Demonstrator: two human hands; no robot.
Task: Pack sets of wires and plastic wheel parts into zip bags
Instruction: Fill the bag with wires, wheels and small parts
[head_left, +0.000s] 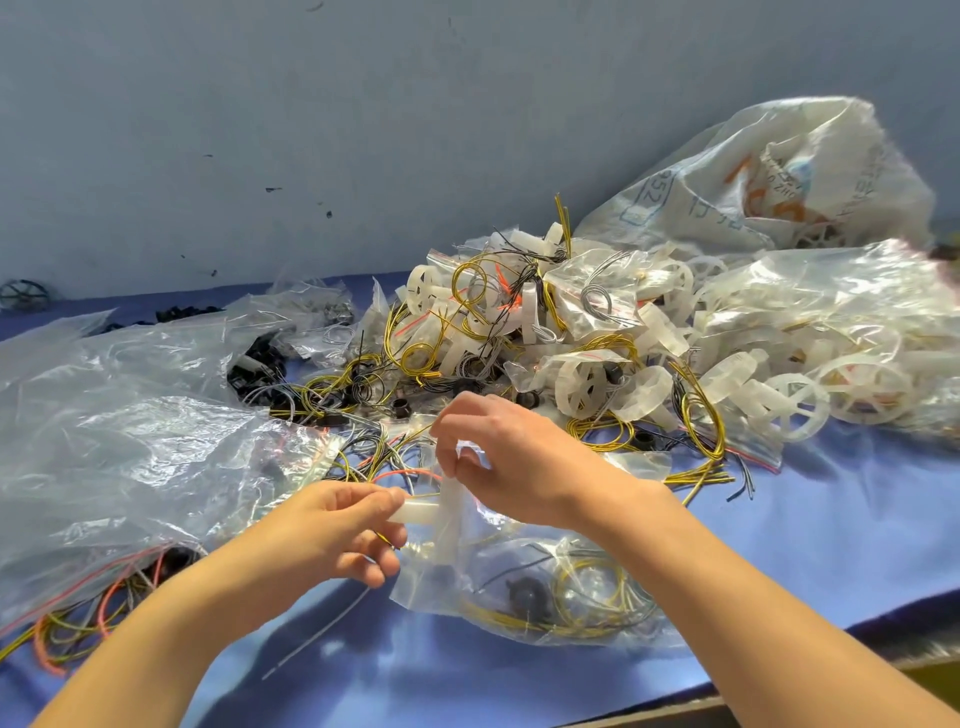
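Your left hand (343, 530) pinches a wheel (418, 512) at the bag (519, 597) mouth; your right hand (511, 457) pinches the bag's lip. Hold it wide and slide the wheel straight in.

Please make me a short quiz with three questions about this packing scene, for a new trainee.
1. True or false: the left hand holds a white wheel part.
2. What does the right hand pinch?
A) the mouth of the zip bag
B) nothing, it lies flat
C) a pair of scissors
3. Fill in: the wires already inside the zip bag are mostly ____ in colour.

Key: 1 true; 2 A; 3 yellow.
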